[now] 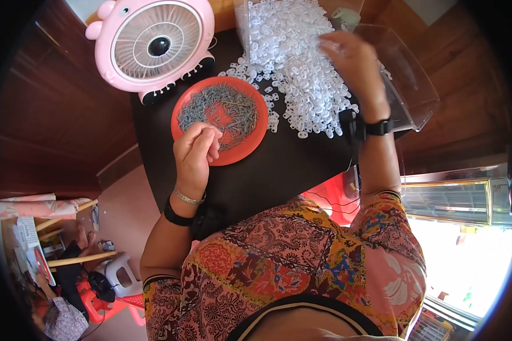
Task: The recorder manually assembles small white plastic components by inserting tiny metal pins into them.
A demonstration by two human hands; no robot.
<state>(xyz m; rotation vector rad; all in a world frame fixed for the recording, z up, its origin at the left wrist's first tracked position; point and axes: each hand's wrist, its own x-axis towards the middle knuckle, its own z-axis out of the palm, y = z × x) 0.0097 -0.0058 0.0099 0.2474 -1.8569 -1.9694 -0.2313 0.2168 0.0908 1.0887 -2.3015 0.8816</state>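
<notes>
My left hand (pixel 196 149) is closed, thumb pressed against curled fingers, over the near left rim of a red plate (pixel 258 144). Whatever it pinches, if anything, is too small or hidden to make out. Many small grey screws (pixel 242 118) lie on the plate in a ring around a bare patch. Over a large heap of small white plastic pieces with two holes (pixel 310 94) reaches my right hand (pixel 352 59), its fingers apart and slightly blurred. No held piece shows in it. The heap spills from a clear plastic box (pixel 243 25) onto the dark table.
A pink animal-shaped fan (pixel 158 42) stands at the back left, near the plate. On the right lies another clear plastic container (pixel 418 94). The dark tabletop (pixel 250 184) ends close to my body. At the lower left another person sits near a stool (pixel 122 275).
</notes>
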